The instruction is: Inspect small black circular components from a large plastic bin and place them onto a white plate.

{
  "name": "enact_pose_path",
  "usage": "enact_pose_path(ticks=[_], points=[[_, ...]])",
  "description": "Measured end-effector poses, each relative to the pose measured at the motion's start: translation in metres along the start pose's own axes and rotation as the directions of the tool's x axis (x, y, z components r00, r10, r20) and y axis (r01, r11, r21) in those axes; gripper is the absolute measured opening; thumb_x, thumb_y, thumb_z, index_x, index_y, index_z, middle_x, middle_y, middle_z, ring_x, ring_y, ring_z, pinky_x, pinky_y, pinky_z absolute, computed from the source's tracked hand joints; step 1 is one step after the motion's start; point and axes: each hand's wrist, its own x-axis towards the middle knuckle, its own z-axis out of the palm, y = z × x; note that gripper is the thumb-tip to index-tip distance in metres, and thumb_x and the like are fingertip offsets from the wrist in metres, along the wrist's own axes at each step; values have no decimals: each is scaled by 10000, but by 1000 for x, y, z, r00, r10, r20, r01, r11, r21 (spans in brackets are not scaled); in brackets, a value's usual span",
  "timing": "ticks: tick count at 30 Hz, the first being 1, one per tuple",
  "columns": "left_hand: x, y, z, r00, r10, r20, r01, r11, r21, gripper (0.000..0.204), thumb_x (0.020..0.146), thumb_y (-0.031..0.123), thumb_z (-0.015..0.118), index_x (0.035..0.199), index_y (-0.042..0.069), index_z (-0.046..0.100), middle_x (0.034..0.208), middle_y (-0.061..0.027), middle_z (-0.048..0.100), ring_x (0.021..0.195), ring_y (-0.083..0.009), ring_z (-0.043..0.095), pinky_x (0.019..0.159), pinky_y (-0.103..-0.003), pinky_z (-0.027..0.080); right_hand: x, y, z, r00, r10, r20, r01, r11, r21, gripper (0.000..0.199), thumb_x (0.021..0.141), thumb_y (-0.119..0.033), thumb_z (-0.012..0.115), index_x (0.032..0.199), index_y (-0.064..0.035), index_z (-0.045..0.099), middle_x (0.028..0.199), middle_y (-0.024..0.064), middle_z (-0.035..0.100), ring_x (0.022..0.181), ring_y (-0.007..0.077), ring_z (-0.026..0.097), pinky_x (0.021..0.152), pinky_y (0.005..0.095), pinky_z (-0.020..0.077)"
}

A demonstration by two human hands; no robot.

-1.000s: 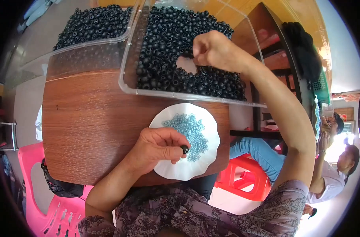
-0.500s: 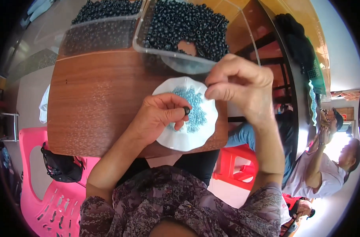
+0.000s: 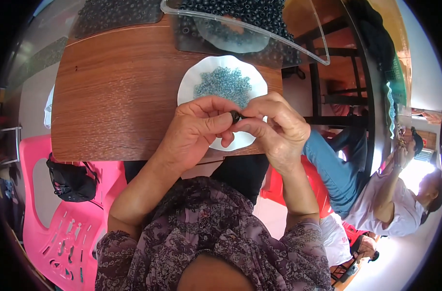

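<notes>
Between the thumb and fingers of my left hand (image 3: 194, 128) is a small round black bead (image 3: 235, 117). My right hand (image 3: 281, 131) is closed in a pinch right beside it, fingertips almost against the bead. A thin dark bit shows at those fingertips, too small to make out. Both hands are over the near part of a white scalloped plate (image 3: 186, 88). On the plate lies a heap of tiny pale-blue seed beads (image 3: 225, 83), partly covered by my hands.
Beyond the plate stands a clear plastic box (image 3: 259, 29) of black beads; another box (image 3: 119, 14) of them is at the far left. All rest on a brown wooden table (image 3: 109, 97). A pink chair (image 3: 36, 194) holds a black bag (image 3: 73, 179). Another person (image 3: 390, 203) sits at right.
My right hand has come down and left, from raised above the plate's right side to the bead in my left hand. The whole view has tilted, so table and boxes appear higher.
</notes>
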Motion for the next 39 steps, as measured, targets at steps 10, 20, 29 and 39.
enact_pose_path(ticks=[10, 20, 29, 39], points=[[-8, -5, -2, 999, 12, -35, -11, 999, 30, 179, 816, 24, 615, 983, -36, 596, 864, -105, 618, 728, -153, 587, 602, -260, 469, -19, -5, 7, 924, 378, -49, -351, 894, 277, 122, 796, 7, 636, 907, 54, 616, 820, 73, 631, 722, 100, 561, 648, 200, 443], [-9, -7, 1, 991, 79, -105, -59, 981, 183, 180, 802, 27, 633, 969, -37, 615, 811, -92, 623, 639, -126, 547, 602, -231, 456, -20, -2, 8, 890, 457, -10, -413, 812, 413, 122, 781, 9, 649, 888, 57, 612, 801, 90, 637, 697, 114, 590, 633, 213, 458], [-10, -7, 2, 986, 90, -137, -41, 944, 326, 219, 799, 12, 624, 1007, -52, 595, 833, -93, 615, 660, -129, 540, 608, -231, 450, -22, 0, 7, 861, 509, 1, -467, 788, 402, 131, 736, 59, 666, 858, 54, 618, 803, 81, 634, 714, 122, 594, 685, 224, 478], [-13, -12, 3, 979, 104, -175, -39, 940, 340, 180, 773, -13, 633, 950, -43, 625, 780, -64, 615, 635, -97, 531, 585, -207, 439, -25, -1, 7, 893, 450, -22, -431, 867, 250, 130, 708, 60, 691, 817, 35, 627, 792, 49, 622, 717, 97, 573, 678, 207, 461]])
